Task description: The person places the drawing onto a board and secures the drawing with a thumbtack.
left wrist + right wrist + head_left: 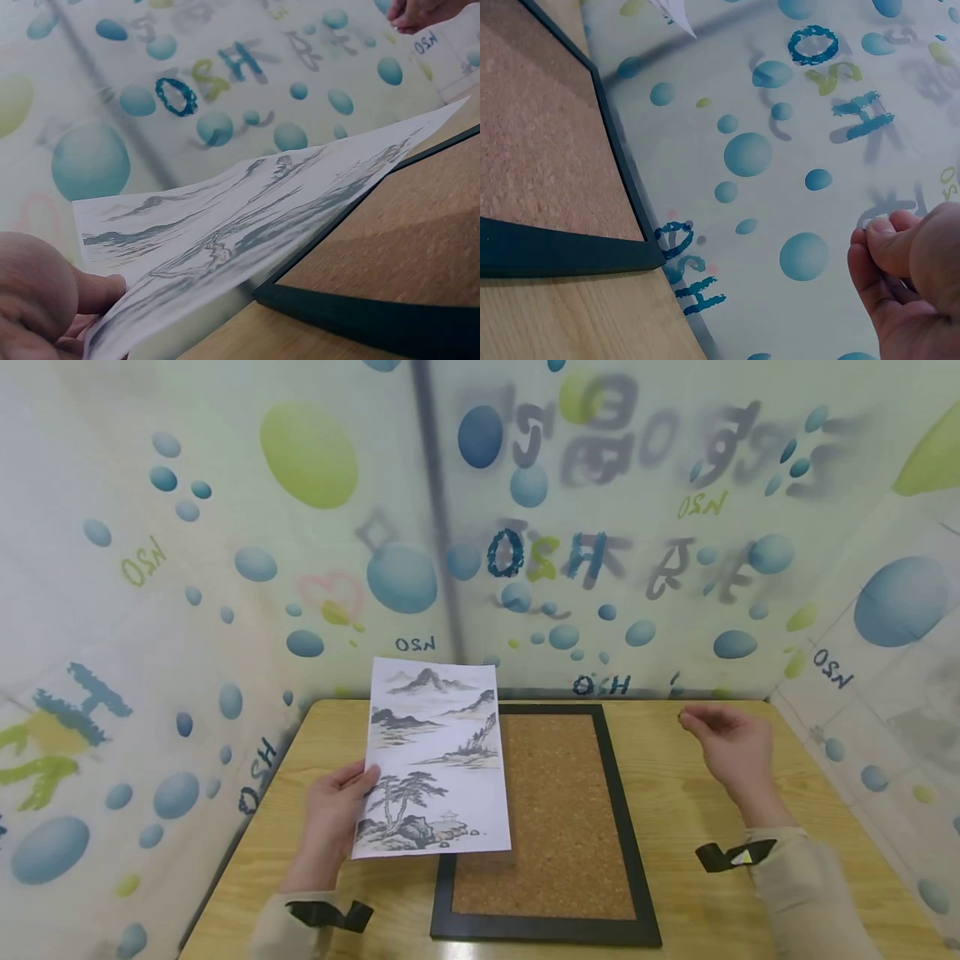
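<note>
A sheet of paper printed with an ink landscape painting point(431, 756) is held up by my left hand point(333, 806), thumb on its front at the left edge. In the left wrist view the sheet point(217, 232) slants above the board, with the thumb on its near corner. Below it, a cork board point(555, 818) in a black frame lies on the table, its left part hidden by the sheet. Off to the right, my right hand point(731, 752) is raised with thumb and forefinger pinching a tiny dark object point(681, 716), too small to identify.
The wooden table point(697, 893) extends on both sides of the board. Pale walls with printed bubbles and lettering point(547, 556) enclose it at the back, left and right. Black straps point(735, 856) sit on both wrists over light sleeves.
</note>
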`<state>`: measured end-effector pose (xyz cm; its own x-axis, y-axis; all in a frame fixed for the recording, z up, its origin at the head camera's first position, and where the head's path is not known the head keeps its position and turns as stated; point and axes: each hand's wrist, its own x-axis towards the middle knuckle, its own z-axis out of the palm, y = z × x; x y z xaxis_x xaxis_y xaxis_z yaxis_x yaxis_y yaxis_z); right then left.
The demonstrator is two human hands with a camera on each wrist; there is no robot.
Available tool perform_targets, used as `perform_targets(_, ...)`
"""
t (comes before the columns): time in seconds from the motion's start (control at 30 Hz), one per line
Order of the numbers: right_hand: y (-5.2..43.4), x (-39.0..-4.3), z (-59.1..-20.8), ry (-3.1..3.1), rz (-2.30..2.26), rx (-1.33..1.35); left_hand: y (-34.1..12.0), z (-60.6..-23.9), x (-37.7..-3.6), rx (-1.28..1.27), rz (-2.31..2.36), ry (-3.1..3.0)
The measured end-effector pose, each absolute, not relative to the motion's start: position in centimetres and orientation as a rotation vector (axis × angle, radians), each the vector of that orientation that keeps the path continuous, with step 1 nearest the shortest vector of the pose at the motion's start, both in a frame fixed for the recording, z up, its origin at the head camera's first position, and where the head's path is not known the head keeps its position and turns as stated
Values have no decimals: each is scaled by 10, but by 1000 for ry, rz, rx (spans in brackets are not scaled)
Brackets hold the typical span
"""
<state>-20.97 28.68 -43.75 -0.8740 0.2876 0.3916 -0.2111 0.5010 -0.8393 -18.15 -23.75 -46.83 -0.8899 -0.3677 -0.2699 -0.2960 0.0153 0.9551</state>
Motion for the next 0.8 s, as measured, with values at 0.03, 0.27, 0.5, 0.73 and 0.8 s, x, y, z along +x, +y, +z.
perform_targets(0.03,285,-211,-437,-2250,1361,-58,-235,-469,-181,719,-2057,-2193)
perform_targets(0.27,278,-220,-433,-2219,1382,-18,-215,-476,-184,677,-2109,-2170)
perform_targets(0.5,271,-229,-430,-2184,1437,12,-193,-487,-188,631,-2149,-2149)
perform_targets(0.73,262,-233,-422,-2199,1452,24,-174,-493,-188,579,-2185,-2112)
perform_targets(0.8,259,-235,-420,-2205,1444,21,-169,-494,-188,585,-2194,-2109)
